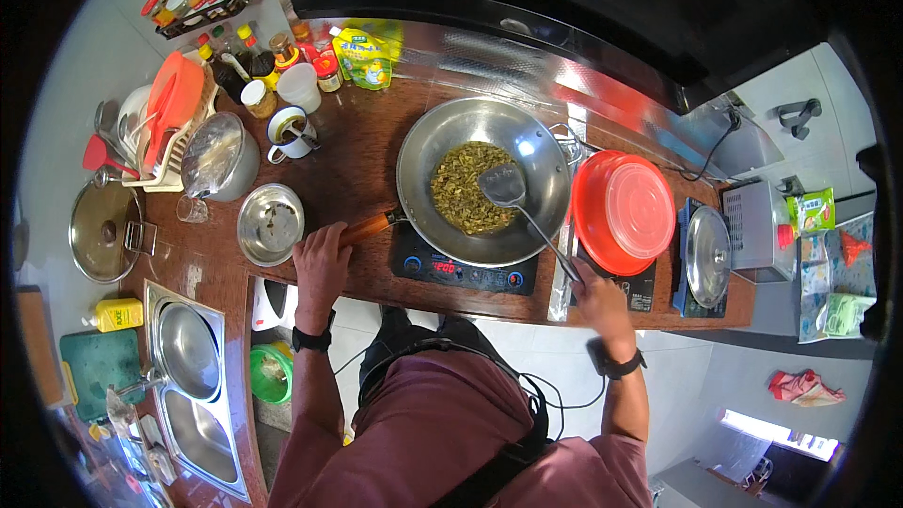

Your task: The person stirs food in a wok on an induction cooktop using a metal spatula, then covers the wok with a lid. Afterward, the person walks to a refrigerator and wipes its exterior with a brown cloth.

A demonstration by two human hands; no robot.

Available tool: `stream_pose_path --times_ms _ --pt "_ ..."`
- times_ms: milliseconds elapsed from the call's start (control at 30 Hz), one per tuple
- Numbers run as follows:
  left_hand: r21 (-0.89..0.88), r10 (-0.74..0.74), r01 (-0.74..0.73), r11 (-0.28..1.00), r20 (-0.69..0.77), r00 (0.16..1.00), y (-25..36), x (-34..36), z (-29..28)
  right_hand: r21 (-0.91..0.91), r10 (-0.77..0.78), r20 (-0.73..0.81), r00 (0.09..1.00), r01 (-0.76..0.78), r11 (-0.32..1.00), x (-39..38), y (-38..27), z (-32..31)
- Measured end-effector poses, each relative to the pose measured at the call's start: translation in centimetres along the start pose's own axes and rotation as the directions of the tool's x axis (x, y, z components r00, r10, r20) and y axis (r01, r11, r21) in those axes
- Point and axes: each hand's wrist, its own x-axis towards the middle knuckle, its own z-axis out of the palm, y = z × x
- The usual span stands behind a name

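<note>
A wide metal wok (419, 155) sits on a black induction cooker (470, 275) with a lit display. Chopped greenish-brown vegetables (461, 190) lie spread over the wok's bottom. My left hand (322, 268) is closed around the wok's wooden handle (369, 226). In my right hand (602, 301) is the long handle of a spatula (502, 185), whose dark blade rests on the vegetables' right side. Beside my left hand stands a steel bowl (271, 226) with a few dark bits in it.
Right of the wok are a red plastic basin with a lid (628, 212) and a glass lid (707, 256) on another cooker. To the left stand an enamel mug (292, 134), a covered pot (219, 158), sauce bottles (256, 56) and a dish rack (174, 165). A double sink (193, 357) lies lower left.
</note>
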Motion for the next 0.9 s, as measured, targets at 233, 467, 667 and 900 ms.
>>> stream_pose_path --times_ms 233,467,667,900 --pt "0.001 0.005 -0.005 1.0 -0.022 1.0 0.1 -0.1 -0.1 -0.092 0.086 0.019 0.996 -0.084 0.992 -1.2 -1.3 -1.1" --pt "0.02 0.007 -0.006 1.0 -0.029 1.0 0.3 -0.1 0.0 -0.017 0.051 -0.093 0.994 -0.053 0.998 -1.7 -2.1 -2.0" --pt "0.029 0.025 -0.024 0.999 -0.043 0.999 0.4 -0.1 0.0 -0.086 -0.012 -0.021 1.0 0.01 0.996 0.1 -4.6 -0.1" --pt "0.007 0.019 -0.019 1.0 -0.054 0.998 0.2 -0.3 0.0 -0.009 -0.037 -0.189 0.981 0.036 0.999 -0.4 -2.1 -1.8"
